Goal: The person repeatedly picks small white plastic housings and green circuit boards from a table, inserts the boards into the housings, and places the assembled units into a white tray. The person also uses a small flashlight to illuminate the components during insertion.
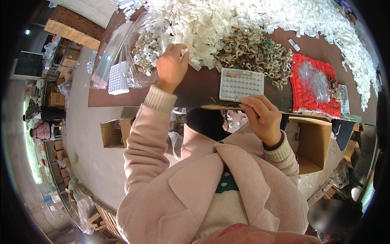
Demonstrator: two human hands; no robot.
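Observation:
My left hand (171, 67) reaches to the near edge of a big heap of small translucent white plastic pieces (199, 28). Its thumb and forefinger close on what looks like one small white piece. My right hand (263, 118) is pinched at the table's front edge, by the near right corner of a white tray (241, 84) with rows of round cells; whatever sits in the pinch is too small to name. A pile of small tan and metallic looped parts (260, 51) lies just behind the tray.
A clear plastic bag (142, 51) with small parts and a white gridded block (118, 78) lie at left. On the right, a red quilted cloth (315, 85) carries clear plastic bits. Cardboard boxes (312, 144) stand below the table edge.

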